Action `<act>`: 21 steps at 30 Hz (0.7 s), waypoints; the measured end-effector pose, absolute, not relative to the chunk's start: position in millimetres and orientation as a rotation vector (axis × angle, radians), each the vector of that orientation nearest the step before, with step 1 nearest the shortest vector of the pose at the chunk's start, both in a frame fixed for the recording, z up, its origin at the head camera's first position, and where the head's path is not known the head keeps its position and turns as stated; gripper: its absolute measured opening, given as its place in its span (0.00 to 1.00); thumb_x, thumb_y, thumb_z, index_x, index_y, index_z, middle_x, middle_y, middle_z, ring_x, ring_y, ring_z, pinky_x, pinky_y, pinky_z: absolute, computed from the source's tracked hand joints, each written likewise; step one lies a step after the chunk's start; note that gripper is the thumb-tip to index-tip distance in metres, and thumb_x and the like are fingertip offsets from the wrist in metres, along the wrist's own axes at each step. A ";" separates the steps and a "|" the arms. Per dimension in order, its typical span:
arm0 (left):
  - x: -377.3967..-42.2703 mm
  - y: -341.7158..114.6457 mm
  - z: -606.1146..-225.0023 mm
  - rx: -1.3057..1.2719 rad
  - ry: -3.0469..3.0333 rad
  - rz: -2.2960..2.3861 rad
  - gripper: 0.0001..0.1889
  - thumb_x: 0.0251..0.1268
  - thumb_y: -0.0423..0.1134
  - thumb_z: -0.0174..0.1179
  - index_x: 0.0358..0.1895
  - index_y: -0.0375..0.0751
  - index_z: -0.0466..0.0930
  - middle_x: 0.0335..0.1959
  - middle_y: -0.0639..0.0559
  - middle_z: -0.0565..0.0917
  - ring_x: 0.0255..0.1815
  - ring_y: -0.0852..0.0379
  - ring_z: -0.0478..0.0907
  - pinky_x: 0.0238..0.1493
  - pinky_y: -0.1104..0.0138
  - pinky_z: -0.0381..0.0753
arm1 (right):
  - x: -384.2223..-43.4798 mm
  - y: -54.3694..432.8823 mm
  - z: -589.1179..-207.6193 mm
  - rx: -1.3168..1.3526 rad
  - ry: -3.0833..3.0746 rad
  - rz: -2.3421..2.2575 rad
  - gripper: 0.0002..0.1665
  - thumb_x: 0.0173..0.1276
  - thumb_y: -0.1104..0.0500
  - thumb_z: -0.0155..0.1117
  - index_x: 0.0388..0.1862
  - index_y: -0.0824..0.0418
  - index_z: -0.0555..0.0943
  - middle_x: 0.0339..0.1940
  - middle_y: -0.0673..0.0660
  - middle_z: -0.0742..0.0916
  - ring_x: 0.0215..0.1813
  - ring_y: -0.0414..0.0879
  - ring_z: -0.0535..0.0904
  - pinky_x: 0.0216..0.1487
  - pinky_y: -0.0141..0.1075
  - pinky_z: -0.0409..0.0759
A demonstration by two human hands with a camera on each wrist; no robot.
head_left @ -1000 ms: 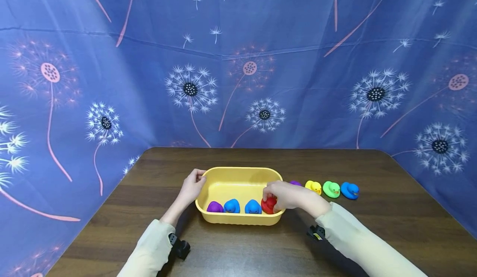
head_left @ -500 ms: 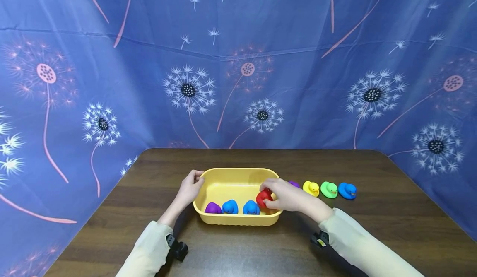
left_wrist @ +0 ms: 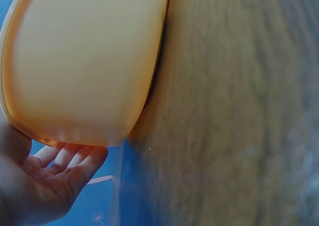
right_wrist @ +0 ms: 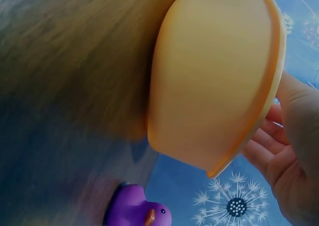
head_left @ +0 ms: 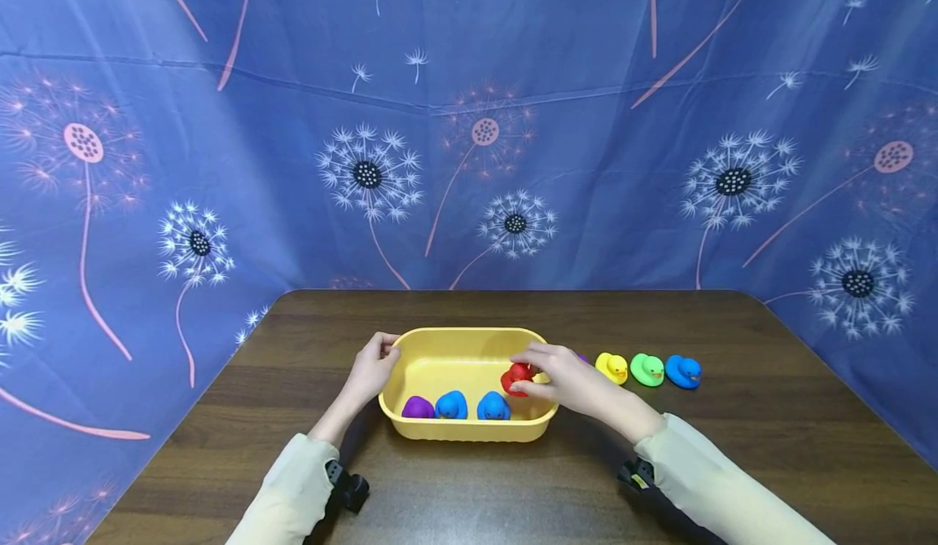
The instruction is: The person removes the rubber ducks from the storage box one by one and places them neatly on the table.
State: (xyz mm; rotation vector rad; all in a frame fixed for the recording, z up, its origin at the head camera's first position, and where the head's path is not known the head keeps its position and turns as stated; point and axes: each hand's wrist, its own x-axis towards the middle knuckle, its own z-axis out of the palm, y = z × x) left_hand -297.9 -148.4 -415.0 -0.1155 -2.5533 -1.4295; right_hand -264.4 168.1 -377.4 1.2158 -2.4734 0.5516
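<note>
A yellow plastic tub [head_left: 469, 431] stands on the table. My left hand [head_left: 371, 366] holds its left end, fingers [left_wrist: 82, 166] against the outer wall. Over the right end, my right hand [head_left: 575, 378] reaches in and holds a red rubber duck [head_left: 515, 380] between thumb and fingers; in the right wrist view the tub wall [right_wrist: 214, 76] hides nearly all of the duck. Along the tub's near wall sit a purple duck [head_left: 418, 407], a blue duck [head_left: 451, 406] beside it, and another blue duck [head_left: 494, 406] farther right.
Right of the tub, a yellow duck [head_left: 611, 367], a green duck [head_left: 647, 370] and a blue duck [head_left: 683, 371] stand in a row. A purple duck [right_wrist: 132, 206] is mostly behind my right hand in the head view. A blue dandelion-print cloth [head_left: 440, 162] hangs behind the table [head_left: 469, 496].
My right hand has moved the red duck from the tub's near right corner back toward the middle of its right side. The left hand has stayed at the tub's left end.
</note>
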 end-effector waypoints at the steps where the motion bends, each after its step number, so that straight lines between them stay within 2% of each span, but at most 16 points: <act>1: -297.9 -148.4 -414.9 -0.116 -2.553 -1.430 0.11 0.65 0.32 0.52 0.48 0.32 0.75 0.36 0.42 0.79 0.37 0.54 0.74 0.38 0.68 0.72 | -263.9 168.8 -377.3 1.219 -2.462 0.547 0.22 0.53 0.58 0.73 0.45 0.67 0.81 0.35 0.54 0.83 0.33 0.43 0.80 0.35 0.31 0.81; 10: -299.4 -148.4 -414.8 -0.127 -2.555 -1.442 0.12 0.65 0.32 0.52 0.49 0.31 0.75 0.36 0.42 0.79 0.38 0.52 0.75 0.38 0.68 0.72 | -263.0 173.7 -379.8 1.258 -2.315 0.535 0.20 0.51 0.60 0.73 0.44 0.63 0.82 0.38 0.53 0.84 0.35 0.41 0.81 0.37 0.28 0.81; 15: -298.9 -148.4 -415.4 -0.123 -2.554 -1.442 0.11 0.65 0.32 0.52 0.49 0.32 0.75 0.36 0.42 0.79 0.38 0.52 0.74 0.38 0.68 0.72 | -264.9 177.2 -381.7 1.269 -2.201 0.509 0.25 0.47 0.61 0.75 0.46 0.65 0.83 0.40 0.56 0.84 0.36 0.43 0.81 0.35 0.27 0.81; 21: -298.2 -149.4 -415.4 -0.117 -2.563 -1.437 0.11 0.66 0.32 0.51 0.49 0.32 0.75 0.37 0.42 0.78 0.38 0.52 0.74 0.38 0.69 0.72 | -261.0 180.6 -379.3 1.214 -2.267 0.617 0.24 0.48 0.60 0.75 0.45 0.64 0.80 0.37 0.54 0.84 0.35 0.41 0.80 0.34 0.30 0.82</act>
